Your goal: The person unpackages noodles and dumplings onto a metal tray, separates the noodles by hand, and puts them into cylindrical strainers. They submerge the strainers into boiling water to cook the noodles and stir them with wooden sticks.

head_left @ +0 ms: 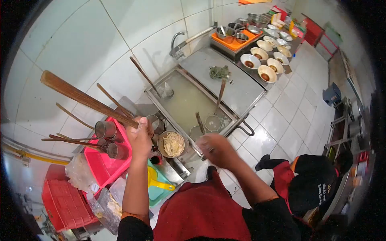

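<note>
The red apron (201, 213) is nearest; just beyond it, the left hand (140, 138) grips a strainer handle (86, 98), noodles (173, 143) beside. The right hand (215, 149) blurs, grip unclear. Best kept level.

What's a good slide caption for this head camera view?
Left hand grips a long wooden handle beside a noodle strainer; right hand blurs over the water vat.

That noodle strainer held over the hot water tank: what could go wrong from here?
1. The left hand grips the long wooden handle at its far end, so the strainer of noodles could tip and spill.
2. The right hand is blurred, moving fast beside the water tank; a splash might scald it.
3. Another person crouches close by, possibly within range of drips.
</note>
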`<state>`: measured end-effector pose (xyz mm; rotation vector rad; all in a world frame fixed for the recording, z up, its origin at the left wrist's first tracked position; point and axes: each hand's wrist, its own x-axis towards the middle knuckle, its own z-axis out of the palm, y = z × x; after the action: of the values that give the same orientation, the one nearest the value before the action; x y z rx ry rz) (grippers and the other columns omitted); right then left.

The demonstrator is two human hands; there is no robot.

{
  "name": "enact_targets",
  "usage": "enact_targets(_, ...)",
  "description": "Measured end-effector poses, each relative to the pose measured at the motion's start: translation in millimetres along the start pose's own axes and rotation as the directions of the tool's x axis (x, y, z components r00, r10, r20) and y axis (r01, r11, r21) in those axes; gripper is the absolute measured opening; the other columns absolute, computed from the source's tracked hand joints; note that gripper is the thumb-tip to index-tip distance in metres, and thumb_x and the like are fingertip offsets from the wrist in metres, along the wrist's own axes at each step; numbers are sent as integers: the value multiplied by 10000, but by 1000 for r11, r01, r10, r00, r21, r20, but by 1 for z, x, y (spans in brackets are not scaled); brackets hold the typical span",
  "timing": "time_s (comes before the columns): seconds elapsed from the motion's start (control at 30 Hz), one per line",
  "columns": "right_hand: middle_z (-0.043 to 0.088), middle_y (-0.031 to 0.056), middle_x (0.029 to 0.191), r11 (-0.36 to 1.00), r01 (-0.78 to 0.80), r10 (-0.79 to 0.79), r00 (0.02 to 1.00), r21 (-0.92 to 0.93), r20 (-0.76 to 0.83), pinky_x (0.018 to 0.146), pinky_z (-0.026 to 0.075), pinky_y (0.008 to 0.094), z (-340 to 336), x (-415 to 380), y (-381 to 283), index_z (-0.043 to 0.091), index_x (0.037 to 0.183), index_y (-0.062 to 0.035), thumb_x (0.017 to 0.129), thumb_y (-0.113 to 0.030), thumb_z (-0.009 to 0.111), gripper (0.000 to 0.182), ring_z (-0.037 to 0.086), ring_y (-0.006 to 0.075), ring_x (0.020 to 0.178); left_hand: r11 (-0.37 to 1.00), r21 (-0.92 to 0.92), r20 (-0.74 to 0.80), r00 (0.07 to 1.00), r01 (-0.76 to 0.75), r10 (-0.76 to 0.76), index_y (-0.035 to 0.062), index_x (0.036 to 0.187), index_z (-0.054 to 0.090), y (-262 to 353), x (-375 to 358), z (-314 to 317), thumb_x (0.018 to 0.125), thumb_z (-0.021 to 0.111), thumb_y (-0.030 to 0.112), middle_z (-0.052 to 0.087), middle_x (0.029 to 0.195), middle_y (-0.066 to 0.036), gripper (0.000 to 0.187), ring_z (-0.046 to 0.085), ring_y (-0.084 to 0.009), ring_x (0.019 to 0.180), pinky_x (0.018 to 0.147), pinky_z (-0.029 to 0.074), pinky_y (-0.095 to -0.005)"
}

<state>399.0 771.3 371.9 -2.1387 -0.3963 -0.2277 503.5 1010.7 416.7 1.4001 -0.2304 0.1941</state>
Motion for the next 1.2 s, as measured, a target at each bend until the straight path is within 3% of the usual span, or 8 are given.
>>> enact_targets(0.17, 621, 99, 765, 831, -432, 487, 869, 349, -85, 656, 481, 293, -50, 7, 74, 639, 881, 4, 899, -109, 646, 114, 594, 179, 687, 999, 41, -16, 1000, -5, 5, 120, 635, 368, -29, 33, 32, 967, 602, 251, 343, 548, 31, 427, 310, -84, 474, 444, 246, -272)
enact_targets(0.5, 610, 11, 776, 828, -414, 420, 905, 378, 71, 612, 426, 254, -54, 5, 132, 649, 934, 9, 921, -105, 646, 114, 506, 70, 692, 973, 224, -236, 972, 47, 8, 108, 710, 468, -154, 92, 71, 985, 582, 301, 409, 599, 51, 355, 370, -56, 548, 493, 304, -266)
enact_targets(0.7, 633, 12, 807, 783, -564, 511, 823, 261, 247, 637, 439, 244, -63, -13, 142, 639, 976, -3, 930, -110, 649, 117, 529, 69, 710, 932, 218, -122, 956, 290, -269, 99, 844, 546, -222, 92, 92, 987, 567, 338, 495, 708, 29, 279, 459, -84, 656, 604, 386, -256)
enact_targets(0.8, 660, 31, 870, 793, -557, 490, 824, 248, 286, 686, 462, 249, -50, -27, 146, 653, 987, -1, 935, -130, 645, 140, 575, 83, 776, 806, 542, 7, 958, 238, -287, 70, 927, 593, -222, 97, 100, 988, 568, 353, 583, 820, 4, 291, 532, -116, 811, 738, 446, -285)
enact_targets(0.93, 668, 78, 898, 864, -455, 366, 861, 216, 354, 729, 481, 286, -21, -29, 137, 667, 985, 4, 910, -112, 650, 140, 618, 154, 810, 977, 198, 139, 985, 77, -106, 14, 1233, 487, -165, 110, 111, 941, 654, 289, 573, 1207, -111, 435, 550, -211, 1135, 1014, 411, -343)
enact_targets(1.0, 654, 178, 913, 897, -375, 229, 848, 236, 478, 711, 499, 389, 3, -28, 135, 642, 935, -6, 905, -185, 620, 184, 644, 330, 826, 951, 305, 175, 985, -44, -11, 16, 1348, 419, -84, 109, 109, 921, 674, 213, 516, 1338, -155, 536, 489, -249, 1278, 1099, 355, -366)
enact_targets(1.13, 632, 185, 843, 908, -334, 99, 758, 253, 645, 695, 487, 411, 57, 1, 110, 616, 881, -5, 906, -226, 599, 223, 637, 351, 811, 709, 602, 221, 930, -368, 294, 5, 1327, 453, 44, 78, 53, 903, 667, 145, 549, 1298, -152, 494, 508, -249, 1252, 1086, 376, -400)
enact_targets(1.2, 644, 193, 852, 945, -235, 19, 734, 228, 679, 715, 500, 431, 108, 17, 112, 618, 874, -19, 904, -249, 594, 233, 643, 369, 830, 785, 564, 69, 962, -256, 264, 4, 1308, 468, 62, 45, 14, 907, 657, 140, 560, 1280, -143, 463, 524, -239, 1231, 1073, 389, -395)
